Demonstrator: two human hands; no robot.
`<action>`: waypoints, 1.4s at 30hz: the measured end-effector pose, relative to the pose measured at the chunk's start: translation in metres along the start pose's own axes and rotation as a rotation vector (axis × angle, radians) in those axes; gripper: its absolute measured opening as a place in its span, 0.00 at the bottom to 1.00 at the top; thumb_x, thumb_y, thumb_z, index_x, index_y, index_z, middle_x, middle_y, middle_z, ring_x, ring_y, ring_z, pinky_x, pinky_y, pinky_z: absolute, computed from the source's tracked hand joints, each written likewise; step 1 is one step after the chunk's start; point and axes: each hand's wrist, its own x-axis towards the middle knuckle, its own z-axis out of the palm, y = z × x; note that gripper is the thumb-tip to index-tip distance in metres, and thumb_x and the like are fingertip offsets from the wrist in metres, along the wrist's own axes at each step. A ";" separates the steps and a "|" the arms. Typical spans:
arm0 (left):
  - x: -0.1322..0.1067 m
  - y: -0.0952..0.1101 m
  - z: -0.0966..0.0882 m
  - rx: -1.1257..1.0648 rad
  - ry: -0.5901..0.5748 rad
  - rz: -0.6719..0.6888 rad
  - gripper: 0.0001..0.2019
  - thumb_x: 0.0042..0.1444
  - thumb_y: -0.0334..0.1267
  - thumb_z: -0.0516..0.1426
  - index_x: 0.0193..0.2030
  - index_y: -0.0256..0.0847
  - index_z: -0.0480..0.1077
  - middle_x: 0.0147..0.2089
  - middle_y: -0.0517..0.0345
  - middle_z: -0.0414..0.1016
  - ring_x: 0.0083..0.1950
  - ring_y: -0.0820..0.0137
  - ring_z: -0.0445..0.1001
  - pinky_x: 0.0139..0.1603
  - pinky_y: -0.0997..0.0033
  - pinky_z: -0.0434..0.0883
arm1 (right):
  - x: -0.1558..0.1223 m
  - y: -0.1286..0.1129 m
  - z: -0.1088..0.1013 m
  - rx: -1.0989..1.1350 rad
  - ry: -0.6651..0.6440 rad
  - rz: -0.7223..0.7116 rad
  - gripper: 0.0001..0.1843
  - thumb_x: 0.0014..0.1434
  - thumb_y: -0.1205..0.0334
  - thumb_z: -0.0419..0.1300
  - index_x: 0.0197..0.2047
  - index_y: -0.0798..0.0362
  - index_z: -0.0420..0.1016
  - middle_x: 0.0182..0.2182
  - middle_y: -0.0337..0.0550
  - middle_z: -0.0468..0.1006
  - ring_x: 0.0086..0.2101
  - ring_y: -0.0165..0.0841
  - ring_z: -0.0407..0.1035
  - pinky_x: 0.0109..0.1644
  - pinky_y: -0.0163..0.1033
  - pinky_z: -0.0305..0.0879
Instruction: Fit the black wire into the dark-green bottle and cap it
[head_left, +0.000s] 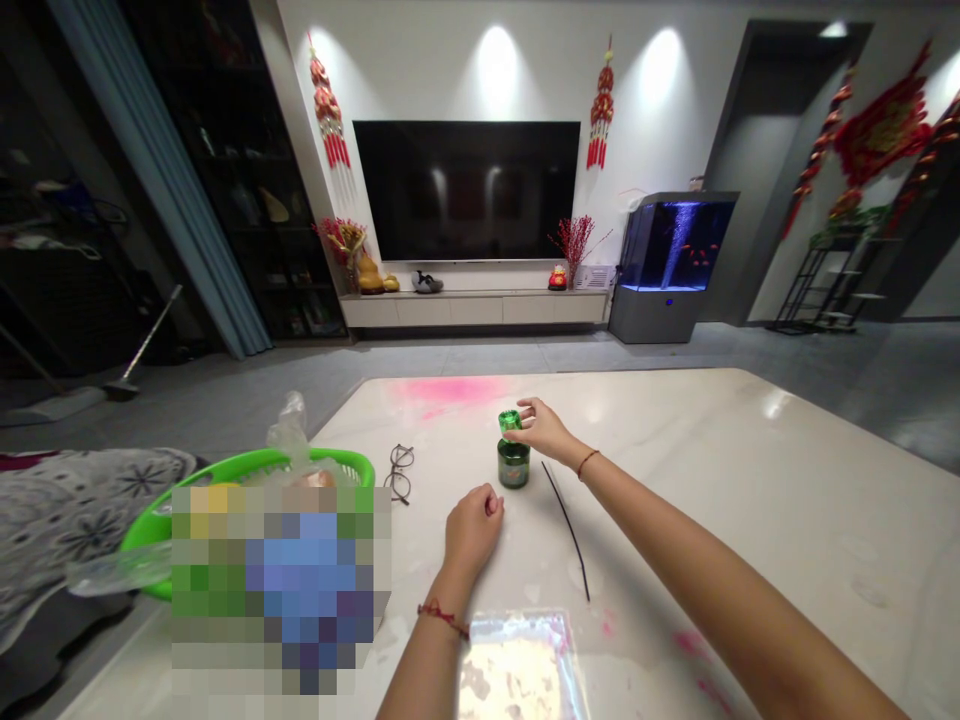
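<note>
Dark-rimmed glasses [397,473] left, thin black stick [572,530] right of dark-green glass jar [514,468]; right hand [547,430] grips its bright-green top [509,421], left hand [474,522] fisted

The table [720,470] bears eyeglasses [397,470], jar [514,467] and black strip [568,526].

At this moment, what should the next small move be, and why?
Probably open the left hand and steady the dark green jar with it: the right hand has its fingers at the bright green top piece, while the left is curled close by, and nothing seems to brace the jar.
</note>
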 end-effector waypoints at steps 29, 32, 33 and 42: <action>0.050 0.000 0.037 -0.350 0.015 0.008 0.27 0.44 0.40 0.62 0.52 0.43 0.63 0.50 0.54 0.73 0.49 0.64 0.72 0.47 0.68 0.66 | -0.050 0.034 -0.004 0.389 0.203 0.105 0.38 0.56 0.37 0.42 0.59 0.56 0.56 0.47 0.53 0.74 0.50 0.37 0.66 0.52 0.41 0.61; 0.051 -0.001 0.038 -0.367 0.011 0.011 0.28 0.43 0.40 0.62 0.53 0.43 0.62 0.51 0.54 0.73 0.50 0.63 0.72 0.48 0.67 0.66 | -0.047 0.032 0.001 0.429 0.105 0.065 0.35 0.58 0.39 0.40 0.61 0.53 0.51 0.52 0.48 0.71 0.57 0.34 0.58 0.54 0.42 0.58; 0.051 -0.001 0.038 -0.370 0.009 0.012 0.27 0.44 0.40 0.62 0.53 0.43 0.62 0.51 0.54 0.73 0.49 0.63 0.72 0.48 0.67 0.66 | -0.047 0.033 0.001 0.429 0.093 0.057 0.34 0.58 0.39 0.39 0.60 0.53 0.53 0.50 0.48 0.72 0.56 0.34 0.58 0.54 0.41 0.58; 0.050 0.000 0.037 -0.384 0.005 -0.015 0.26 0.43 0.39 0.62 0.51 0.43 0.64 0.48 0.53 0.75 0.47 0.64 0.73 0.47 0.67 0.67 | -0.045 0.040 -0.011 0.310 0.251 0.091 0.35 0.53 0.31 0.39 0.37 0.54 0.68 0.15 0.36 0.67 0.22 0.32 0.65 0.30 0.37 0.64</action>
